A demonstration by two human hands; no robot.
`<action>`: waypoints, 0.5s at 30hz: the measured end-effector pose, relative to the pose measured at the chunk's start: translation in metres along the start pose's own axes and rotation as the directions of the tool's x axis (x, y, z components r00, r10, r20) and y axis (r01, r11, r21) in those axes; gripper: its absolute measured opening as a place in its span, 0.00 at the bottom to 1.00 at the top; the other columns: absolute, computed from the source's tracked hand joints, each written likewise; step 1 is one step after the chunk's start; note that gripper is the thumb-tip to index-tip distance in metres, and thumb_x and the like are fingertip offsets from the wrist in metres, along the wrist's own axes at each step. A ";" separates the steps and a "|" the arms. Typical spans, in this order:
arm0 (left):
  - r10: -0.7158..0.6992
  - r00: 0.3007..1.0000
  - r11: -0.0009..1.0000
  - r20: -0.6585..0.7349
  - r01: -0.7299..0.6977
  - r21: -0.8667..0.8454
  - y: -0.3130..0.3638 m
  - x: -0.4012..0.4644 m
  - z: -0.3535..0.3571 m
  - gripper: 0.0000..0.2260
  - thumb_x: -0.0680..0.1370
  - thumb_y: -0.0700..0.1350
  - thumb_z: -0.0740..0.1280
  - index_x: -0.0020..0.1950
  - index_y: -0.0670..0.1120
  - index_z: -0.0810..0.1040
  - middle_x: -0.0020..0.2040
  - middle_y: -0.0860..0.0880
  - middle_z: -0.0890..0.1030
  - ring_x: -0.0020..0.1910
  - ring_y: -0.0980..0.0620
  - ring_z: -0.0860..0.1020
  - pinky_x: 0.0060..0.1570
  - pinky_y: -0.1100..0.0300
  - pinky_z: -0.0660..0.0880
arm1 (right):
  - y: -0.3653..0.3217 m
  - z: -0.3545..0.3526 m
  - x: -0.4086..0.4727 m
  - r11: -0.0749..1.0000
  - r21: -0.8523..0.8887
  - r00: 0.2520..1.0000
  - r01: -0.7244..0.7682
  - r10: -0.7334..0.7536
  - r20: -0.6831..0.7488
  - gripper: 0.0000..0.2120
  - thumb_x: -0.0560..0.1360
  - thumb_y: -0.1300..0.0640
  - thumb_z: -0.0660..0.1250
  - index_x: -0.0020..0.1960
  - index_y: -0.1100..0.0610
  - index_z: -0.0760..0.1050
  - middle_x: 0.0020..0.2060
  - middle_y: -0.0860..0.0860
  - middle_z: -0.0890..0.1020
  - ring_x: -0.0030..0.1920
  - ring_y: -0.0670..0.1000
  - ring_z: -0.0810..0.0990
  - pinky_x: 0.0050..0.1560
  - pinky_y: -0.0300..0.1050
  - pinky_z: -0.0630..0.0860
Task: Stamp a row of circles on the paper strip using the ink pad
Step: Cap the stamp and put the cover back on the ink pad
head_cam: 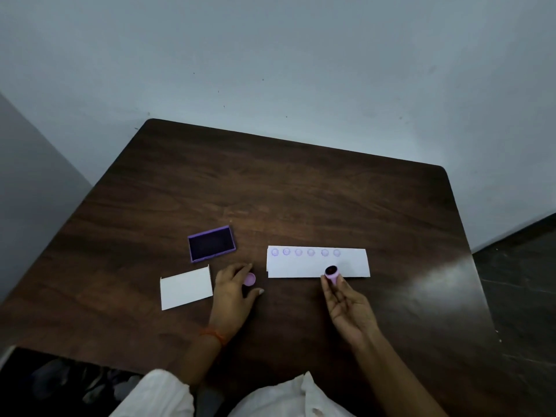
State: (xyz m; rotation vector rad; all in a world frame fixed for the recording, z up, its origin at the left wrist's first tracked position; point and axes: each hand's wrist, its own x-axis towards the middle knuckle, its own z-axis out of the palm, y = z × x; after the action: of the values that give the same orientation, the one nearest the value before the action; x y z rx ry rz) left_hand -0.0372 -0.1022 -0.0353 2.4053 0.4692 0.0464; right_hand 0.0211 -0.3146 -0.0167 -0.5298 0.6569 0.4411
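Observation:
A white paper strip (346, 264) lies on the dark wooden table (301, 191), with a row of several faint purple circles along its far edge. My right hand (349, 305) holds a small lilac round stamp (332, 273) over the strip's near edge, its dark inked face turned up. Left of the strip, my left hand (233, 291) rests on the table and pinches a small lilac cap (249, 279). An open purple ink pad (211, 243) sits beyond the left hand.
A white card, maybe the pad's lid, (186, 288) lies just left of my left hand. The table's far edge meets a pale wall. Dark floor shows at the right and near left.

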 end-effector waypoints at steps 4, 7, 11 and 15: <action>-0.019 1.000 1.000 -0.009 0.019 -0.010 0.000 0.001 -0.001 0.19 0.72 0.44 0.72 0.62 0.43 0.77 0.62 0.44 0.76 0.62 0.47 0.71 0.63 0.57 0.67 | 0.003 0.001 -0.004 1.000 -0.008 1.000 0.004 -0.004 -0.010 0.14 0.76 0.68 0.60 0.37 0.67 0.82 0.37 0.59 0.86 0.37 0.53 0.86 0.43 0.46 0.82; -0.030 1.000 0.999 -0.002 0.030 -0.030 0.002 0.003 -0.003 0.16 0.73 0.43 0.71 0.60 0.44 0.78 0.60 0.44 0.77 0.60 0.47 0.73 0.62 0.56 0.69 | 0.005 0.002 -0.006 1.000 -0.004 1.000 0.004 -0.004 -0.008 0.14 0.75 0.68 0.60 0.37 0.67 0.82 0.37 0.59 0.87 0.38 0.53 0.86 0.42 0.45 0.83; -0.028 0.999 0.998 0.022 0.029 -0.063 0.006 0.003 -0.008 0.15 0.73 0.44 0.71 0.58 0.44 0.79 0.58 0.45 0.78 0.56 0.49 0.74 0.58 0.58 0.71 | 0.006 0.003 -0.008 1.000 -0.013 1.000 0.006 -0.006 -0.008 0.14 0.75 0.68 0.61 0.37 0.67 0.82 0.37 0.59 0.87 0.38 0.53 0.86 0.38 0.45 0.84; -0.038 0.999 0.987 0.019 0.041 -0.153 0.016 0.002 -0.016 0.16 0.72 0.44 0.72 0.59 0.46 0.79 0.58 0.47 0.77 0.53 0.53 0.76 0.55 0.62 0.72 | 0.008 0.014 -0.014 0.996 -0.084 0.997 0.002 0.004 0.071 0.07 0.66 0.67 0.67 0.41 0.67 0.83 0.40 0.59 0.87 0.41 0.53 0.86 0.37 0.44 0.84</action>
State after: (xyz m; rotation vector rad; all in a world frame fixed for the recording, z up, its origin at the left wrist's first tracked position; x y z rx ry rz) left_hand -0.0327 -0.1028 -0.0126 2.2436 0.4880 0.0447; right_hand 0.0134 -0.3026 -0.0007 -0.5908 0.5721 0.4877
